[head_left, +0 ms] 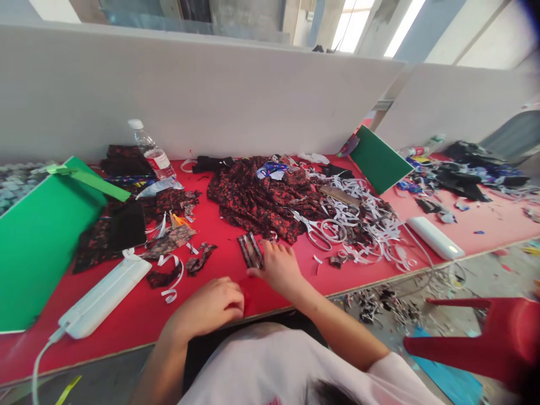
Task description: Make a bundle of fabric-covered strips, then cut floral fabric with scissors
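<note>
A small dark patterned fabric piece with a paler band along it lies flat on the red tabletop in front of me. My right hand rests at its right edge, thumb and fingers spread and touching the edge, not wrapped round it. My left hand lies near the table's front edge, apart from the piece. Its fingers are loosely bent, with a gap to the thumb, and nothing shows in it. A heap of black and red floral fabric lies behind, with white-handled scissors at its right side.
Curled white strips pile up at the right beside a white power bank-like device. To the left are a similar white device, a black phone, scraps, a bottle and a green board. A red stool stands right.
</note>
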A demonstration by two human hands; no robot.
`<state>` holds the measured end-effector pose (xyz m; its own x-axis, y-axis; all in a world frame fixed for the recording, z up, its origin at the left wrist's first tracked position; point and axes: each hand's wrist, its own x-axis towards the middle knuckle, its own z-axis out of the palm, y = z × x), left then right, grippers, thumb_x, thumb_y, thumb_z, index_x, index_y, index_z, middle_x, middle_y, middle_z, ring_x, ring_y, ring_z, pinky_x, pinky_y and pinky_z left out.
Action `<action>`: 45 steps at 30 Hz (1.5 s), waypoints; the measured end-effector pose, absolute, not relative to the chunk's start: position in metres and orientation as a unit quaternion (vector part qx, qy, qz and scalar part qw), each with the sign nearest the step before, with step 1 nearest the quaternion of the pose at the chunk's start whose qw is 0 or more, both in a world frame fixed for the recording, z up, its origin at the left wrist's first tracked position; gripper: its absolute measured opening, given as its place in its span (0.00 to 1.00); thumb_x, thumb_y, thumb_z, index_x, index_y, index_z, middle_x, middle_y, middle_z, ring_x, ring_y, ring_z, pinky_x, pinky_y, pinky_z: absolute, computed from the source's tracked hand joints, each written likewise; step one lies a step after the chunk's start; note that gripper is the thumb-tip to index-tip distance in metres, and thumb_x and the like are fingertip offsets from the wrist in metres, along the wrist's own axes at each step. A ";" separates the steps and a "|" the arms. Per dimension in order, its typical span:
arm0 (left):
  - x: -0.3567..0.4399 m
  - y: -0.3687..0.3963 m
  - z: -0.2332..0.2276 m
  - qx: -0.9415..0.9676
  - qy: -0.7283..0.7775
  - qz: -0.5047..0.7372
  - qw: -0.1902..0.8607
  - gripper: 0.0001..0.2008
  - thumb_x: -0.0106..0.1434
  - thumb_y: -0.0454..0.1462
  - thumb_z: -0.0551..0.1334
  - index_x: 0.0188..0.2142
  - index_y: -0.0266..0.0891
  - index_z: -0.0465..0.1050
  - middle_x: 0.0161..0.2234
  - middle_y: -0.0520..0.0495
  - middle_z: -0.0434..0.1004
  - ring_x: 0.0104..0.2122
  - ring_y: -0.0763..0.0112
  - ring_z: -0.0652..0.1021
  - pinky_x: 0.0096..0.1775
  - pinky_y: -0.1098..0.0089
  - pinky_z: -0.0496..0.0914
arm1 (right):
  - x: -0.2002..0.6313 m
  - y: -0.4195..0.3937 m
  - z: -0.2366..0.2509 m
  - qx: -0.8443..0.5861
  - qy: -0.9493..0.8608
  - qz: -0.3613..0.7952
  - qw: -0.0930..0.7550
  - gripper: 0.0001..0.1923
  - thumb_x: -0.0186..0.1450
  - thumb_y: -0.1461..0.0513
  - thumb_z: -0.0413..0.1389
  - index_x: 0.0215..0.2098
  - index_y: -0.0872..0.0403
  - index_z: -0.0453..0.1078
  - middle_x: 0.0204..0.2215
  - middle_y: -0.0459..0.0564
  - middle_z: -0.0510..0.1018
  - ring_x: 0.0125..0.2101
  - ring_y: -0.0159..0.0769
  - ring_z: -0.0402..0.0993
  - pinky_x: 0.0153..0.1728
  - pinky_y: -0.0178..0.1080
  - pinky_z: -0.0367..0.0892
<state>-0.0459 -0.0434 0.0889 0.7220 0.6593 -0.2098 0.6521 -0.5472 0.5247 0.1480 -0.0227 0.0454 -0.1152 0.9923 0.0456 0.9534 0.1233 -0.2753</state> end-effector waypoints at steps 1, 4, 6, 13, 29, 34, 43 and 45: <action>-0.046 -0.046 0.091 0.882 0.349 0.005 0.316 0.07 0.57 0.33 0.59 0.25 0.45 0.74 0.29 0.55 0.77 0.33 0.73 0.72 0.39 0.74 0.62 | 0.138 -0.020 0.042 -0.652 -0.748 0.076 0.096 0.33 0.54 0.46 0.58 0.50 0.57 0.61 0.38 0.62 0.73 0.41 0.53 0.68 0.42 0.53 0.59; -0.047 -0.050 0.096 0.881 0.316 0.006 0.351 0.08 0.58 0.34 0.58 0.28 0.45 0.75 0.30 0.54 0.77 0.34 0.71 0.72 0.39 0.72 0.62 | 0.119 -0.012 0.035 -0.607 -0.787 0.069 0.086 0.29 0.55 0.52 0.59 0.51 0.56 0.60 0.40 0.60 0.73 0.42 0.50 0.67 0.44 0.50 0.59; -0.046 -0.050 0.098 0.879 0.319 0.008 0.354 0.08 0.59 0.34 0.57 0.28 0.45 0.75 0.29 0.53 0.77 0.34 0.70 0.72 0.38 0.72 0.62 | 0.120 -0.008 0.034 -0.552 -0.824 0.083 0.097 0.29 0.57 0.55 0.58 0.53 0.56 0.58 0.42 0.57 0.72 0.44 0.47 0.66 0.46 0.48 0.58; -0.040 -0.042 0.098 0.873 0.333 0.028 0.354 0.09 0.60 0.35 0.56 0.28 0.44 0.75 0.29 0.53 0.77 0.35 0.70 0.72 0.37 0.72 0.62 | 0.193 -0.006 0.028 -0.518 -0.840 0.132 0.096 0.08 0.61 0.60 0.56 0.37 0.55 0.70 0.38 0.53 0.71 0.41 0.41 0.66 0.43 0.40 0.61; -0.007 -0.033 0.079 0.828 0.439 0.167 0.306 0.09 0.62 0.36 0.54 0.30 0.41 0.73 0.31 0.50 0.75 0.37 0.68 0.72 0.39 0.70 0.63 | 0.164 -0.056 0.046 -0.427 -0.752 0.423 0.270 0.14 0.66 0.56 0.48 0.44 0.56 0.65 0.33 0.48 0.74 0.31 0.31 0.69 0.32 0.32 0.63; -0.021 -0.030 0.068 0.765 0.497 0.220 0.344 0.10 0.63 0.39 0.54 0.29 0.40 0.71 0.30 0.51 0.73 0.34 0.71 0.73 0.37 0.72 0.64 | 0.165 -0.055 0.041 -0.498 -0.725 0.362 0.308 0.10 0.66 0.60 0.47 0.42 0.56 0.63 0.29 0.47 0.73 0.27 0.30 0.68 0.30 0.31 0.62; -0.024 -0.009 0.056 0.728 0.548 0.244 0.333 0.07 0.60 0.38 0.57 0.28 0.40 0.71 0.30 0.51 0.74 0.33 0.71 0.73 0.36 0.72 0.64 | 0.162 -0.039 0.029 -0.575 -0.712 0.269 0.301 0.07 0.64 0.59 0.49 0.34 0.54 0.65 0.26 0.45 0.74 0.25 0.30 0.69 0.27 0.30 0.59; -0.021 -0.005 0.052 0.729 0.562 0.239 0.310 0.07 0.60 0.38 0.57 0.28 0.40 0.71 0.29 0.51 0.74 0.32 0.70 0.73 0.36 0.71 0.64 | 0.161 -0.034 0.024 -0.588 -0.715 0.246 0.288 0.07 0.64 0.59 0.49 0.34 0.54 0.65 0.27 0.46 0.75 0.26 0.30 0.70 0.26 0.30 0.58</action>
